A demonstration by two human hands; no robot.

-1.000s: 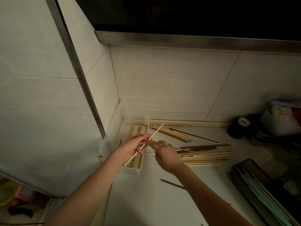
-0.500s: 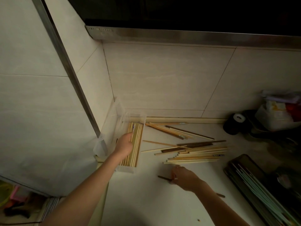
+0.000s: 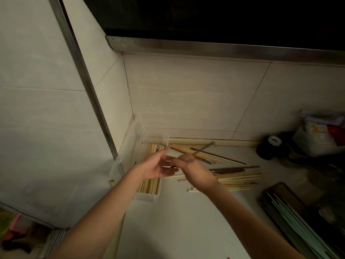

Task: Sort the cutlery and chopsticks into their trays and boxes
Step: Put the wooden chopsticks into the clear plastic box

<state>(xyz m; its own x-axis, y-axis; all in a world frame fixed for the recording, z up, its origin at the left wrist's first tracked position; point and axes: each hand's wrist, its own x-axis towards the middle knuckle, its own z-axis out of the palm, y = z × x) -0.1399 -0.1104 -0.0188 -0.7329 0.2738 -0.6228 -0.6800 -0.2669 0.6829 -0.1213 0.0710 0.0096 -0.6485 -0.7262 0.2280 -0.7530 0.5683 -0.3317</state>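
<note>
I see my right hand (image 3: 194,170) pinching a dark chopstick (image 3: 202,148) above the loose chopstick pile (image 3: 237,177); my left hand (image 3: 155,165) spread over the clear box (image 3: 147,197) in the counter's back-left corner.

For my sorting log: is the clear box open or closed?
Open: the clear box has no lid on top, and the chopsticks inside show uncovered.

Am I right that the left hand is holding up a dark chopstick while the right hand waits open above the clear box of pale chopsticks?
Not quite: the hands are swapped. In the head view the right hand pinches the dark chopstick, blurred as it angles toward the wall, and the left hand waits open above the clear box of pale chopsticks.
</note>
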